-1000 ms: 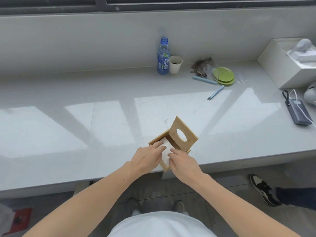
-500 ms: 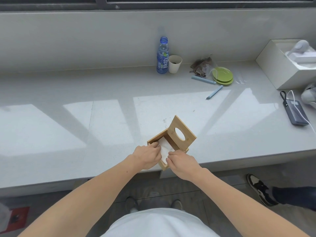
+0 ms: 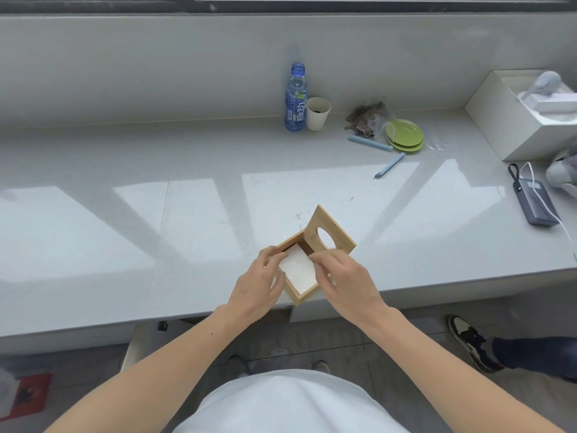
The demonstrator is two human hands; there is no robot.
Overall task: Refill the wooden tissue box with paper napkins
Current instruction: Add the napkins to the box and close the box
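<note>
Two bare forearms reach out from a white shirt (image 3: 290,401) toward one wooden box (image 3: 301,296) that stands at the near edge of the grey counter (image 3: 125,245). Its lid (image 3: 331,234) is tipped up at the far right side, with one oval hole in it. One white stack of napkins (image 3: 298,268) lies inside the box.

The left hand (image 3: 257,284) sits against the box's left wall, fingers curled, their tips at the napkins' left edge. The right hand (image 3: 346,281) is over the right wall, fingers bent, tips touching the napkins' right edge and the foot of the lid. Whether either hand pinches paper I cannot tell.

On the floor to the right is one shoe (image 3: 471,345) of another person.

Farther back on the counter lie two blue pens (image 3: 370,143), one power bank (image 3: 535,203) with a white cable, and two stacked green plates (image 3: 404,135). Against the back wall stand one blue bottle (image 3: 295,100) and one paper cup (image 3: 318,113), just beside each other. One white box (image 3: 505,120) sits at far right.
</note>
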